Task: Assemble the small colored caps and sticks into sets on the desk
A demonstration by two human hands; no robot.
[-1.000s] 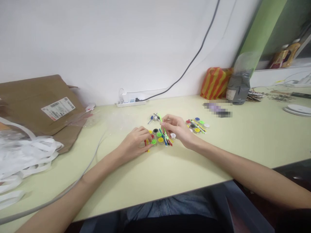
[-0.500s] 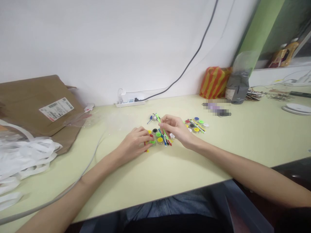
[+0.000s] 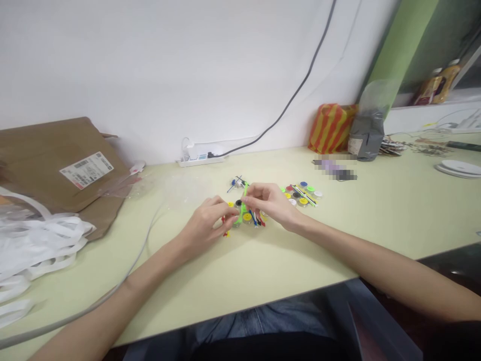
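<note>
My right hand [image 3: 271, 203] pinches a thin bright green plastic stick [image 3: 245, 193] between thumb and fingertips, holding it nearly upright. Close to the stick's lower end, my left hand [image 3: 211, 219] has its thumb and fingers drawn together; exactly what lies between them is hidden. Under and around both hands are small clear pots with coloured caps, including a yellow-capped one [image 3: 247, 217] and a black-capped one [image 3: 238, 202]. Several coloured arrow-tipped sticks [image 3: 257, 219] lie beneath my right hand. Red and yellow pieces [image 3: 225, 231] show beside my left fingertips.
More capped pots and sticks [image 3: 303, 195] lie to the right, with a small pile [image 3: 236, 183] behind my hands. A power strip [image 3: 203, 159] sits by the wall. A brown paper package [image 3: 41, 165], white strips [image 3: 45, 240] and a grey cable [image 3: 145, 245] occupy the left.
My right hand has moved slightly left, and the green stick has swung more upright, its lower end now at my left fingertips. My left hand has barely shifted.
</note>
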